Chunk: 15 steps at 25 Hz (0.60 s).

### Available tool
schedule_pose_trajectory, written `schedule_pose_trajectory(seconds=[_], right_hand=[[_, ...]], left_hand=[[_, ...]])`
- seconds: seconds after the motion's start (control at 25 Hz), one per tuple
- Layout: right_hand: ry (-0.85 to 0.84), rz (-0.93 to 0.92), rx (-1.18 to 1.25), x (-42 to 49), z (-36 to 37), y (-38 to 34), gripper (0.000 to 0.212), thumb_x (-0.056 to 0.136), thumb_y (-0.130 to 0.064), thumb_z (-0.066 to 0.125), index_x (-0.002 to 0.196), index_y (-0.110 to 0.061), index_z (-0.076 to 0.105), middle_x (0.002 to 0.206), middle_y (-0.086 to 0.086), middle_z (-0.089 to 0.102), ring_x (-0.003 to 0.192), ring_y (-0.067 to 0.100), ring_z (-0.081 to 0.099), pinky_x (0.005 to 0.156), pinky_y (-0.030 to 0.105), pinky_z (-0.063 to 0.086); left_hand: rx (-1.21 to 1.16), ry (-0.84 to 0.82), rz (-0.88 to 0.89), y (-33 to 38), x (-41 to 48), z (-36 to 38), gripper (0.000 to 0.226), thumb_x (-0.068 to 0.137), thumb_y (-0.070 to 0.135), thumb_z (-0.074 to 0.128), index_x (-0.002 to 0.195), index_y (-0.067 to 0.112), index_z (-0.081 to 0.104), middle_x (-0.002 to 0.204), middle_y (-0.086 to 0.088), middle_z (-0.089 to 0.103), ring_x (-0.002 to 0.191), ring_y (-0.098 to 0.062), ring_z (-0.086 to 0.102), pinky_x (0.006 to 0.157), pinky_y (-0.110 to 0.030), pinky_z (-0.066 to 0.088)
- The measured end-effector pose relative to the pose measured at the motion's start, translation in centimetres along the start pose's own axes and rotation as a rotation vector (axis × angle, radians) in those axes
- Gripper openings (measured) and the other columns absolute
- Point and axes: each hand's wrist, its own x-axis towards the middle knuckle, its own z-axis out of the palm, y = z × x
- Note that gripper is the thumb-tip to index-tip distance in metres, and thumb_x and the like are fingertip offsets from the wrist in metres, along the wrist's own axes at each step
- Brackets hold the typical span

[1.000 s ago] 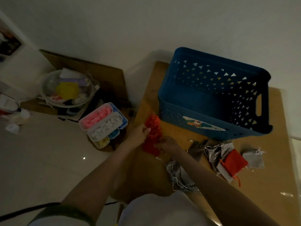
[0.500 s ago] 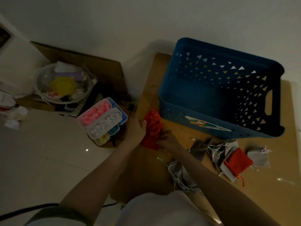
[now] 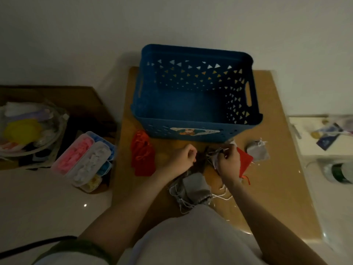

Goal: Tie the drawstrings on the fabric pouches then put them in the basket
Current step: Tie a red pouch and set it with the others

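Note:
A blue plastic basket point(image 3: 194, 129) with triangular holes stands at the back of the brown table point(image 3: 282, 188). Left of my hands the red pouch point(image 3: 142, 155) lies flat on the table by itself. My left hand point(image 3: 184, 156) is curled, pinching a thin white drawstring. My right hand point(image 3: 228, 160) pinches the strings of a grey pouch point(image 3: 216, 161) in front of the basket. A second red pouch point(image 3: 245, 162) lies partly under my right hand. More grey pouches lie near me point(image 3: 193, 190) and at the right point(image 3: 257, 152).
On the floor to the left stand a compartment box of pink, white and blue pieces point(image 3: 86, 161) and a clear bowl of odds and ends point(image 3: 28, 129). A white surface with small items point(image 3: 324, 134) is at the right.
Both hands let go of the red pouch, which now lies on the table at the left. They moved right to the pile and took hold of a grey pouch's strings. The view swung right.

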Motion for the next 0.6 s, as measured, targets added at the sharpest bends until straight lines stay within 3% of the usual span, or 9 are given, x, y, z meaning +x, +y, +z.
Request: schedule_pose_trajectory(seconds=[0.12, 0.24, 0.32, 0.44, 0.52, 0.6], right_hand=[[0.15, 0.277, -0.318, 1.2, -2.1, 3.7, 0.053, 0.084, -0.02, 0.062, 0.13, -0.005, 0.04, 0.129, 0.019, 0.047, 0.121, 0.039, 0.043, 0.102, 0.053, 0.037], [0.047, 0.474, -0.245, 1.3, -3.4, 6.5, 0.057, 0.084, -0.032, 0.067, 0.127, -0.002, 0.046, 0.126, 0.021, 0.053, 0.117, 0.039, 0.05, 0.097, 0.051, 0.043], [0.046, 0.393, -0.19, 0.9, -3.8, 7.4, 0.037, 0.085, -0.027, 0.064, 0.113, -0.005, 0.055, 0.112, 0.017, 0.061, 0.104, 0.037, 0.057, 0.087, 0.049, 0.048], [0.11, 0.269, -0.05, 0.3, -4.3, 7.1, 0.02, 0.088, -0.012, 0.054, 0.107, -0.006, 0.055, 0.105, 0.016, 0.062, 0.099, 0.035, 0.058, 0.075, 0.039, 0.045], [0.049, 0.21, 0.031, 0.1, -4.5, 6.7, 0.032, 0.088, -0.01, 0.055, 0.119, -0.009, 0.049, 0.116, 0.015, 0.059, 0.105, 0.033, 0.056, 0.08, 0.043, 0.047], [-0.054, 0.109, -0.124, -0.5, -4.6, 6.1, 0.061, 0.081, -0.024, 0.071, 0.133, -0.013, 0.041, 0.129, 0.012, 0.05, 0.115, 0.031, 0.05, 0.092, 0.05, 0.046]], left_hand=[[-0.009, -0.07, -0.018, 1.6, 0.4, 1.8, 0.019, 0.101, 0.022, 0.039, 0.115, 0.018, 0.052, 0.098, 0.0, 0.061, 0.08, -0.006, 0.058, 0.06, -0.016, 0.043], [0.058, -0.084, 0.023, 2.6, 0.0, 2.8, 0.021, 0.101, 0.02, 0.04, 0.118, 0.021, 0.052, 0.101, -0.002, 0.063, 0.088, -0.017, 0.062, 0.074, -0.032, 0.053], [0.101, -0.085, 0.027, 2.7, -0.3, 3.0, 0.023, 0.1, 0.02, 0.041, 0.119, 0.027, 0.052, 0.099, -0.004, 0.063, 0.091, -0.025, 0.063, 0.079, -0.042, 0.053], [0.155, -0.127, 0.005, 2.6, -1.0, 2.9, 0.03, 0.1, 0.02, 0.042, 0.127, 0.028, 0.05, 0.097, -0.001, 0.062, 0.093, -0.028, 0.063, 0.079, -0.043, 0.054], [0.191, -0.161, -0.017, 2.6, -1.5, 2.9, 0.033, 0.1, 0.021, 0.043, 0.131, 0.028, 0.048, 0.098, 0.001, 0.06, 0.094, -0.026, 0.063, 0.08, -0.041, 0.054], [0.171, -0.209, -0.052, 2.7, -2.1, 3.0, 0.035, 0.1, 0.021, 0.043, 0.134, 0.025, 0.045, 0.105, 0.0, 0.06, 0.096, -0.022, 0.063, 0.084, -0.038, 0.053]])
